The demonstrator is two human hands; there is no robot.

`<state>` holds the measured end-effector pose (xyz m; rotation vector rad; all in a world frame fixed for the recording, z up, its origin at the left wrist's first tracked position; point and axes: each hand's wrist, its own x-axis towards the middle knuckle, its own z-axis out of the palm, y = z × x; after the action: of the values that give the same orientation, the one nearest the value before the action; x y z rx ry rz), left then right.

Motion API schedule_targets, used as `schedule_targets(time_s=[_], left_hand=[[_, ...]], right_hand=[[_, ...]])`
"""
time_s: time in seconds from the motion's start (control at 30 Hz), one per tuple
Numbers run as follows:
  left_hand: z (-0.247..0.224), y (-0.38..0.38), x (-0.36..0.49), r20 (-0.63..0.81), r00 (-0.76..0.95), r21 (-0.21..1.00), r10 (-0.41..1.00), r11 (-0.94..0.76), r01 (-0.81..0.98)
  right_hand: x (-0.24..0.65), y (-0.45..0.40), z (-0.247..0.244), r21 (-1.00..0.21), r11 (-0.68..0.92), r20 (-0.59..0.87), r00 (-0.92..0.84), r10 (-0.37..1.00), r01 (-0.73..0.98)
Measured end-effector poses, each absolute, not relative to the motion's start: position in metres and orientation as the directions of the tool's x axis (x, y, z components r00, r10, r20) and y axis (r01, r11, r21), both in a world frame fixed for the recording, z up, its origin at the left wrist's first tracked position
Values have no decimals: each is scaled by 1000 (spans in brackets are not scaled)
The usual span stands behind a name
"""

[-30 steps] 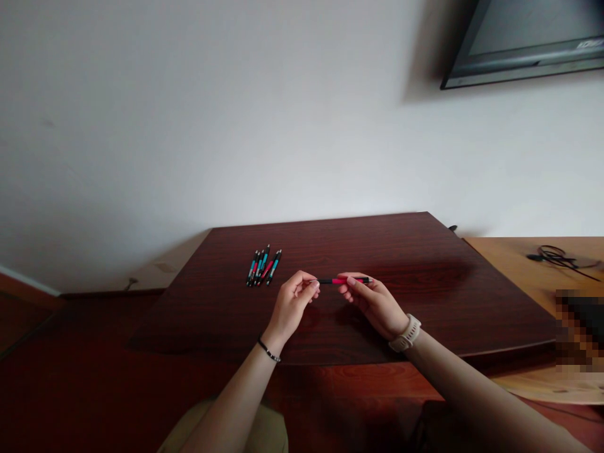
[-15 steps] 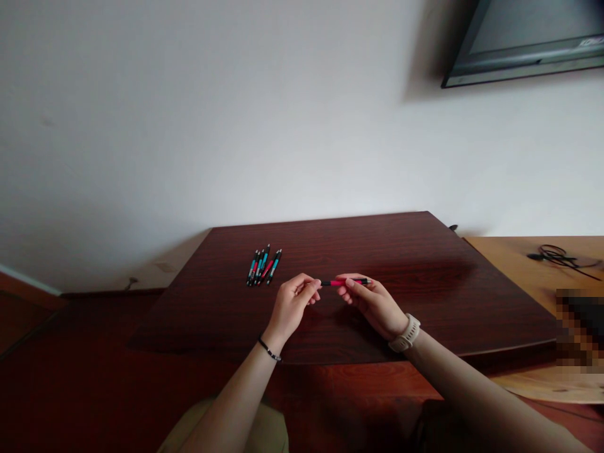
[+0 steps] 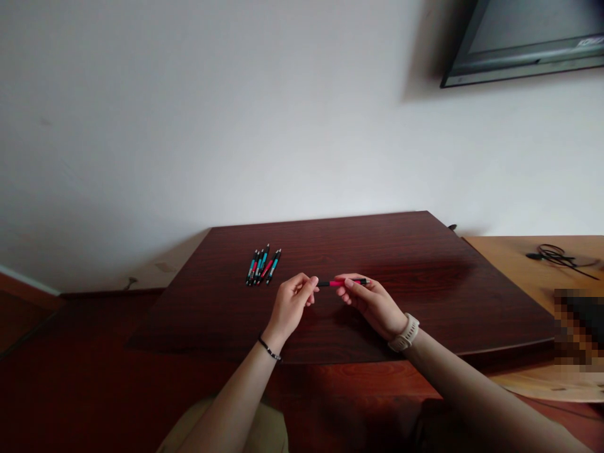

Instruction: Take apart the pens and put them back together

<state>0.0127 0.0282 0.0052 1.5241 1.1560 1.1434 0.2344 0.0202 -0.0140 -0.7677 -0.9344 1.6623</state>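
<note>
My left hand pinches the left, black end of a pink-and-black pen between thumb and fingers. The pen's pink barrel lies in my right hand, with the thumb pressed on it and the fingers curled beneath. Held level, the pen spans the gap between my hands above the dark wooden table. Its left tip is covered by my left fingers. Beyond my left hand lies a loose group of pens, some blue and black, some red and black, side by side.
A lighter wooden desk adjoins on the right, bearing a coiled black cable and a blurred-out dark object. Behind the table rises a white wall, with a screen mounted at upper right.
My left hand has shifted slightly left, and a little more of the pen's dark section shows between the hands. My right hand keeps its grip; the pens on the table lie as before.
</note>
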Motion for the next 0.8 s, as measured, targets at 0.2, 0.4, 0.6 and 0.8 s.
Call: schedule_targets(time_s=[0.2,0.4,0.6,0.8], left_hand=[[8,28,13,130,197,983,972,-153,104],[9,27,14,157,172,973,972,-182,139],[6,29,13,142,167,974,976,-168,151],[9,27,13,158,216,978,964,-182,98]], right_hand=[[235,22,-16,-864,-174,-53,-259,964,-472],[236,23,-17,-861,-174,-57,-250,967,-478],[235,21,-14,-859,-180,-53,-268,962,-479],[236,21,-15,-852,-189,-64,-260,964,-488]])
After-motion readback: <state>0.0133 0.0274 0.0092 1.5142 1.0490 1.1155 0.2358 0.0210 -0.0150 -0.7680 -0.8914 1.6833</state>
